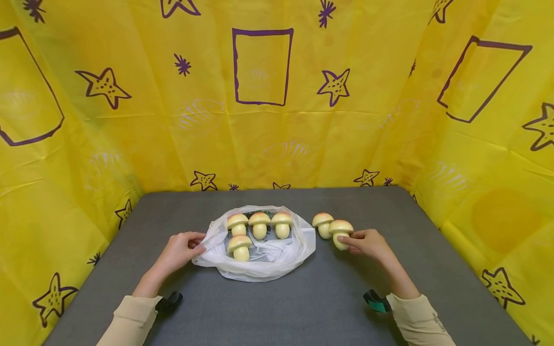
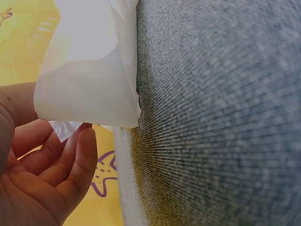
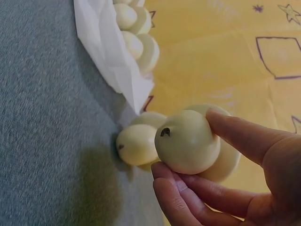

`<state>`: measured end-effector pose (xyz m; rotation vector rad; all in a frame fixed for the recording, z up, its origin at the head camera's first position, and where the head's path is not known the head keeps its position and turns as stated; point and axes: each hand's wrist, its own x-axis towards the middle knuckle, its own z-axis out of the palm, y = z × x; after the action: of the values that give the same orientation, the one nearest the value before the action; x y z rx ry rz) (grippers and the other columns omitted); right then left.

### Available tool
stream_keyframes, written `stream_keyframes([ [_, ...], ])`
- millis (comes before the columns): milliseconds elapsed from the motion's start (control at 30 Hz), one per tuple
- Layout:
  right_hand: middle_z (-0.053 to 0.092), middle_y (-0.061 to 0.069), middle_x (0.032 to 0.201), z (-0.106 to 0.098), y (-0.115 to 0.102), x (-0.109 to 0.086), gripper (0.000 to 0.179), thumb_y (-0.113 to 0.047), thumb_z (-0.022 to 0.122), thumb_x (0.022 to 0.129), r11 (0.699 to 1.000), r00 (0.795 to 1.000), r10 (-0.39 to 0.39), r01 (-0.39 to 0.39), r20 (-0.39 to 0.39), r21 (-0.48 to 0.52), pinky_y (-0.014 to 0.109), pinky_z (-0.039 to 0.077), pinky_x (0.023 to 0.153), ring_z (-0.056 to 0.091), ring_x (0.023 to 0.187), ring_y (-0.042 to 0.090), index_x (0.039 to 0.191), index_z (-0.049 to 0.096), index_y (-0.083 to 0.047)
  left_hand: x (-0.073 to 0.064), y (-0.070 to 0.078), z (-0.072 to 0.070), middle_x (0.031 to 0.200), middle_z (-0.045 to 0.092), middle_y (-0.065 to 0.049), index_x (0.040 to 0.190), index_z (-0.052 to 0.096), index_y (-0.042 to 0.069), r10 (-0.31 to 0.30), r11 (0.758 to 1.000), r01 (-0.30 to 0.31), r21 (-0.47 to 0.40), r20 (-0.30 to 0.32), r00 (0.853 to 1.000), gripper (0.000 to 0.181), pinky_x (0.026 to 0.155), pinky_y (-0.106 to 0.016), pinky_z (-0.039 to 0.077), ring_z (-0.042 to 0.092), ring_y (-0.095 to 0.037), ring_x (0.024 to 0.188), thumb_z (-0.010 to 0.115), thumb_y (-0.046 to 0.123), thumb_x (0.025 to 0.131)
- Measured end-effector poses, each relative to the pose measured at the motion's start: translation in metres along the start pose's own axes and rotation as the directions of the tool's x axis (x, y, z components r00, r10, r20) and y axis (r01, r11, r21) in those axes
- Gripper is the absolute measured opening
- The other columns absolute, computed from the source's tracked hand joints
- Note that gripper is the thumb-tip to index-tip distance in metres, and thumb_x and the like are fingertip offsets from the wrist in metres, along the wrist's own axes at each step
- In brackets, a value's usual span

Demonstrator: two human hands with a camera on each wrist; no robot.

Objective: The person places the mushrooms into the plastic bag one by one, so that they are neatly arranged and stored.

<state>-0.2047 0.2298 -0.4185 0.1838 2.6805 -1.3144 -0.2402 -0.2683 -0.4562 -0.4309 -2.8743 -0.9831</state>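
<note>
A white plastic bag [image 1: 259, 273] lies with its mouth spread wide, and several toy mushrooms [image 1: 259, 226] with tan caps and pale stems sit inside it. At its left edge my left hand [image 1: 179, 250] pinches the bag's rim; the left wrist view shows the plastic [image 2: 89, 89] between thumb and fingers. To the right of the bag my right hand [image 1: 368, 244] holds one mushroom [image 1: 341, 228] by its stem, thumb on one side and fingers on the other. Just behind it another mushroom [image 1: 322, 223] stands outside the bag, close to its right edge.
A dark grey table [image 1: 277, 317] carries everything. Yellow cloth [image 1: 259, 144] with purple stars and outlined shapes walls off the back and both sides. Black straps [image 1: 169, 302] sit at the wrists, by the beige sleeves [image 1: 420, 317].
</note>
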Motion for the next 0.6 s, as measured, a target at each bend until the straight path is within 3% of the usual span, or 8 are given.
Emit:
stream_keyframes([
  [600,0.071,0.013,0.090,0.012,-0.021,0.001,0.051,-0.041,0.072,0.081,0.999,0.999,-0.030,0.030,0.009,0.029,0.039,0.055,0.077,0.070,0.082,0.028,0.101,0.069,0.005,-0.001,0.002,0.000,0.089,0.070,-0.007,0.108,0.070,0.000,0.007,1.000,-0.007,0.003,-0.009,1.000,0.030,0.063,-0.023,0.049,0.060,-0.014,0.076,0.072,0.012,0.080],
])
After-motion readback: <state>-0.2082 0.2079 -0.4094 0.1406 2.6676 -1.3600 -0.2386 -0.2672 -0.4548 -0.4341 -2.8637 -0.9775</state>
